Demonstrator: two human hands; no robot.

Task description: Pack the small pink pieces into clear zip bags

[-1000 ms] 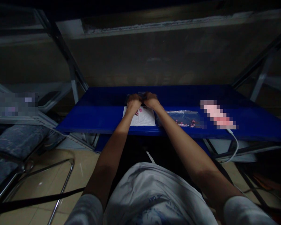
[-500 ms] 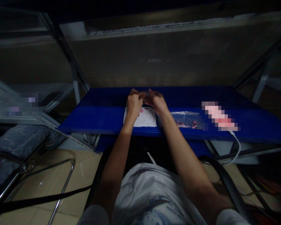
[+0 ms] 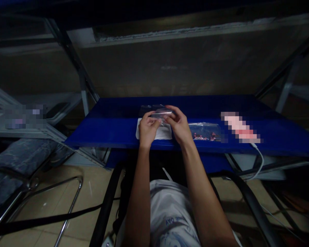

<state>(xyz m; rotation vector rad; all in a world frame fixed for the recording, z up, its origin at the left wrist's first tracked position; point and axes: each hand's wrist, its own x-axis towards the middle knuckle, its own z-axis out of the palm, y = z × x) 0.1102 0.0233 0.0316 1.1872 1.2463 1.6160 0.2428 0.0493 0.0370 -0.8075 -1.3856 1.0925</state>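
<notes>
Between my two hands is a small clear plastic bag [image 3: 161, 113], held above a white cloth or paper sheet [image 3: 164, 133] on the blue table. My left hand [image 3: 148, 129] is closed on the bag's left side, thumb towards the middle. On its other side, my right hand [image 3: 179, 124] pinches the bag with thumb and fingers. More clear plastic [image 3: 145, 109] lies flat just behind my hands. To the right of my right hand, a clear zip bag [image 3: 205, 131] with small pink pieces in it lies on the table.
The blue table [image 3: 113, 116] has a blurred-out pink object [image 3: 240, 127] at the right, with a white cable [image 3: 262, 159] hanging from it over the front edge. A grey side table [image 3: 41, 132] stands at the left. Metal frame posts [image 3: 84, 99] rise at the table's back corners.
My hands have drawn back towards me and lifted a clear plastic bag between them. The pink pieces seen on the white sheet before are now out of sight.
</notes>
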